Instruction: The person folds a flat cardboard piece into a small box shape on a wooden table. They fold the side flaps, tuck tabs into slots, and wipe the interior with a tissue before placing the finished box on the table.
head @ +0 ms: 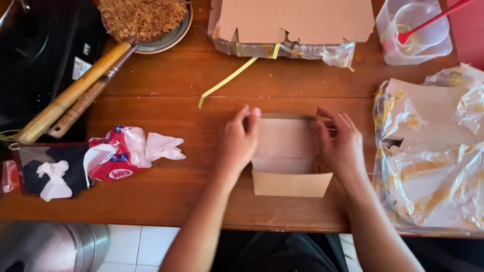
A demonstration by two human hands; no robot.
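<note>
A cardboard box (287, 161) is set near the tabletop's (166, 201) near edge, between the hands. A stack of flat boxes (292, 25) lies at the far edge, a plate (169, 38) toward the far left corner.

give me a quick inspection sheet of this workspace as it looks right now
surface: wooden table, crumbs scattered on it
job's things: brown cardboard box, partly folded, front flap up
clutter: flat cardboard stack in plastic wrap; second wrapped stack; yellow strip; plate of shredded food; two wooden handles; red-and-white tissue pack; clear jug with red spoon
grippers: left hand on the box's left wall; right hand on its right wall, fingers at the top corner
cables: nothing seen
surroundings: black wok; metal pot below the table; white floor tiles
</note>
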